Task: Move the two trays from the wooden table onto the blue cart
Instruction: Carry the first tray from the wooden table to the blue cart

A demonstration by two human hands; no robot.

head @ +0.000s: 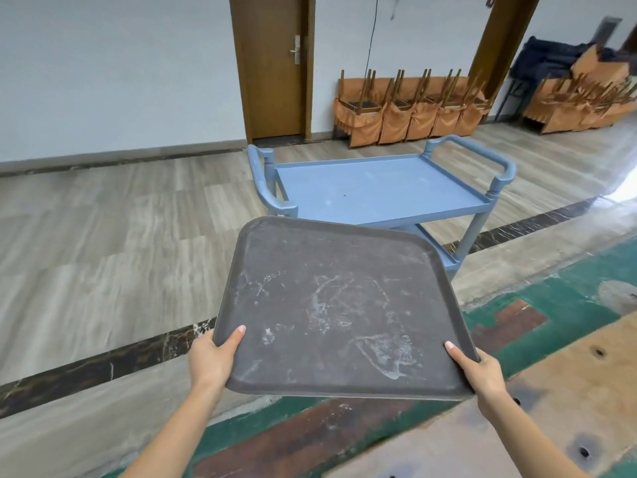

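Observation:
A dark grey, scuffed tray is held in the air in front of me, tilted slightly. My left hand grips its near left corner, thumb on top. My right hand grips its near right corner the same way. Beyond the tray stands the blue cart, its top shelf bare, with a handle at each end and a lower shelf partly hidden by the tray. The wooden table lies at the lower right, under my right arm. A second tray is not in view.
A green and brown patterned floor strip runs beneath the tray. Stacked chairs with orange covers line the far wall beside a wooden door. Open wood-look floor spreads to the left of the cart.

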